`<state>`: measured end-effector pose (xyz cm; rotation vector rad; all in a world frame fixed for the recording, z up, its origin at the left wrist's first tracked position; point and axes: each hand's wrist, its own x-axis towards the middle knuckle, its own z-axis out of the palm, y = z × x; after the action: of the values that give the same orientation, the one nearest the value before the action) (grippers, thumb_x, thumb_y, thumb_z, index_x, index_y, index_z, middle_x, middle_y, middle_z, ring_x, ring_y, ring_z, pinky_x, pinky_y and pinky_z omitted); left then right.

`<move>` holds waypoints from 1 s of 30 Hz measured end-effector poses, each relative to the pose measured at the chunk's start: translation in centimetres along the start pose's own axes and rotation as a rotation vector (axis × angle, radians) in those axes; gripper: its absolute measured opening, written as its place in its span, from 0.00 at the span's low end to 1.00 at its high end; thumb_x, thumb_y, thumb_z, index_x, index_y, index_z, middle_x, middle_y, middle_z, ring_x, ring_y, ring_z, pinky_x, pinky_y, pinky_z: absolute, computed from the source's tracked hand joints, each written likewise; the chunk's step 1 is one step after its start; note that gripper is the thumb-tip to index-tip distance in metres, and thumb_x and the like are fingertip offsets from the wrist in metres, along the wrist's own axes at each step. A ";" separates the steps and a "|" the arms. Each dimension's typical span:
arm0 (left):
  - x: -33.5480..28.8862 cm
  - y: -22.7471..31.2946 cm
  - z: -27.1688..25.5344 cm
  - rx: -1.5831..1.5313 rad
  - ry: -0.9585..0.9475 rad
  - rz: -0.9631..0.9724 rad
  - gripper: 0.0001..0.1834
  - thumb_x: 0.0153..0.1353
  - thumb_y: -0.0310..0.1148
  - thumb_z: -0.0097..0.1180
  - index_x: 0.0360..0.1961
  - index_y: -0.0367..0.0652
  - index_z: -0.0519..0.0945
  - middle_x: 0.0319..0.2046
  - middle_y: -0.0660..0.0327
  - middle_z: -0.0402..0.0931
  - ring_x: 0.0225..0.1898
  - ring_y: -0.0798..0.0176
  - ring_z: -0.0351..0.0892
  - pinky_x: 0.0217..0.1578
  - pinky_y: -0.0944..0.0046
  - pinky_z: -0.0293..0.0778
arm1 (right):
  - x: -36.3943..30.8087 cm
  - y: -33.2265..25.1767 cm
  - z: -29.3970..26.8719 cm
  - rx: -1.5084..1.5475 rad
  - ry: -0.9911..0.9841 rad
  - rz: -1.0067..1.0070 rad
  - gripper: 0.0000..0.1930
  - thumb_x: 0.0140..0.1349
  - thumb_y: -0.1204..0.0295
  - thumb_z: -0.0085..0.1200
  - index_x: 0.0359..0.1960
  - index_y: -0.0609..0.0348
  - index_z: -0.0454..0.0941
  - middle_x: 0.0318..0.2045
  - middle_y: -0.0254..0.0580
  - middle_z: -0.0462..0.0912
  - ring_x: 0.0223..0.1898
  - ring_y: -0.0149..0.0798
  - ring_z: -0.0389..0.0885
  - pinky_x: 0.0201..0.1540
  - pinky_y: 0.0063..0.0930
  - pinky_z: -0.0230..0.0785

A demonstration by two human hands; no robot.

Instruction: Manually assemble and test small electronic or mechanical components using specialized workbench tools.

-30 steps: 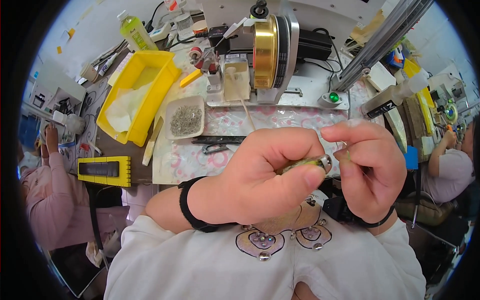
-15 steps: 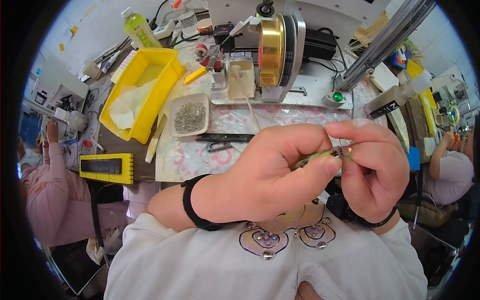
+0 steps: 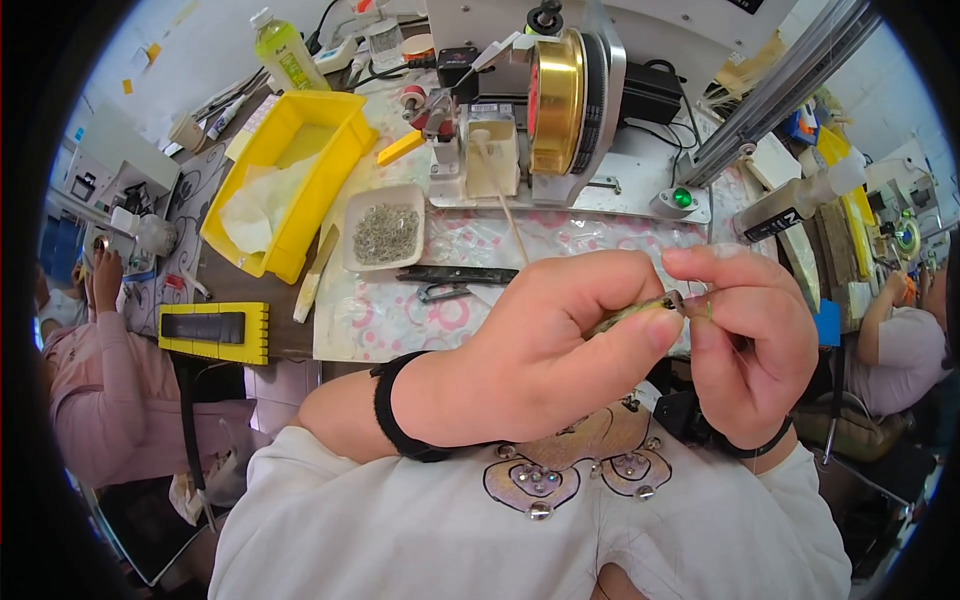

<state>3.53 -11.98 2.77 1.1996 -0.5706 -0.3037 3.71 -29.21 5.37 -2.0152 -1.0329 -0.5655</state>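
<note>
Dark brown tabletop (image 3: 291,335), partly under pink-patterned white plastic sheet (image 3: 462,322); yellow rectangular plastic tray (image 3: 333,197); on sheet, white square dish (image 3: 382,264), long black tool (image 3: 458,273); flat silver metal machine base (image 3: 590,196) behind.

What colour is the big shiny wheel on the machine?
The wheel is gold; it shows best in the head view.

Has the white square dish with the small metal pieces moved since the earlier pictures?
No. The white square dish keeps the same place against the silver flat metal machine base; the whole view shifted slightly.
</note>
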 end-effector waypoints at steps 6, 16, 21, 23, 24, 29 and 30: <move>-0.1 -0.7 0.1 0.020 -0.013 0.035 0.13 0.58 0.34 0.47 0.20 0.38 0.65 0.15 0.67 0.62 0.20 0.75 0.56 0.19 0.71 0.57 | 0.0 -0.1 0.0 -0.016 -0.009 0.003 0.07 0.40 0.85 0.49 0.23 0.62 0.68 0.35 0.52 0.78 0.32 0.44 0.78 0.34 0.28 0.70; -0.3 -0.7 -0.3 -0.005 0.039 0.040 0.26 0.57 0.55 0.36 0.25 0.39 0.66 0.19 0.67 0.61 0.20 0.75 0.56 0.21 0.74 0.53 | -0.7 0.2 -0.3 0.071 -0.036 0.086 0.06 0.45 0.82 0.50 0.25 0.62 0.69 0.38 0.54 0.76 0.36 0.45 0.77 0.38 0.27 0.67; -0.2 -1.3 0.0 -0.128 0.150 0.203 0.24 0.55 0.54 0.42 0.28 0.39 0.67 0.18 0.67 0.61 0.18 0.74 0.56 0.20 0.75 0.52 | -0.9 0.0 -0.4 0.221 -0.021 0.188 0.04 0.46 0.81 0.50 0.26 0.62 0.71 0.42 0.60 0.73 0.40 0.44 0.76 0.33 0.22 0.64; -0.2 -0.4 0.6 -0.051 0.298 0.118 0.19 0.53 0.45 0.50 0.32 0.37 0.69 0.17 0.67 0.62 0.19 0.75 0.57 0.20 0.76 0.53 | -0.9 0.0 -0.4 0.276 -0.028 0.266 0.04 0.46 0.81 0.50 0.26 0.62 0.71 0.44 0.62 0.71 0.41 0.44 0.75 0.31 0.21 0.63; -0.2 -0.2 0.5 -0.053 0.298 0.118 0.19 0.53 0.45 0.50 0.32 0.37 0.69 0.17 0.67 0.62 0.19 0.75 0.57 0.20 0.76 0.53 | -0.8 0.0 -0.4 0.274 -0.043 0.243 0.02 0.50 0.77 0.49 0.26 0.62 0.70 0.46 0.66 0.69 0.38 0.37 0.74 0.31 0.19 0.61; -0.4 0.4 -0.4 -0.035 0.109 0.088 0.08 0.53 0.23 0.52 0.35 0.37 0.70 0.21 0.69 0.64 0.21 0.79 0.59 0.21 0.77 0.56 | -0.6 0.2 -0.7 0.245 -0.103 0.164 0.05 0.53 0.73 0.48 0.25 0.61 0.69 0.47 0.71 0.66 0.34 0.30 0.72 0.30 0.17 0.59; -0.4 0.5 -0.3 -0.034 0.109 0.089 0.08 0.53 0.23 0.52 0.35 0.37 0.70 0.21 0.69 0.64 0.21 0.79 0.59 0.21 0.77 0.56 | -0.6 0.2 -0.8 0.249 -0.118 0.157 0.05 0.53 0.73 0.48 0.25 0.61 0.69 0.47 0.72 0.65 0.33 0.30 0.73 0.29 0.17 0.59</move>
<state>3.30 -11.35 3.07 1.1468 -0.5203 -0.1711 3.52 -30.19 5.31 -1.9038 -0.9523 -0.2254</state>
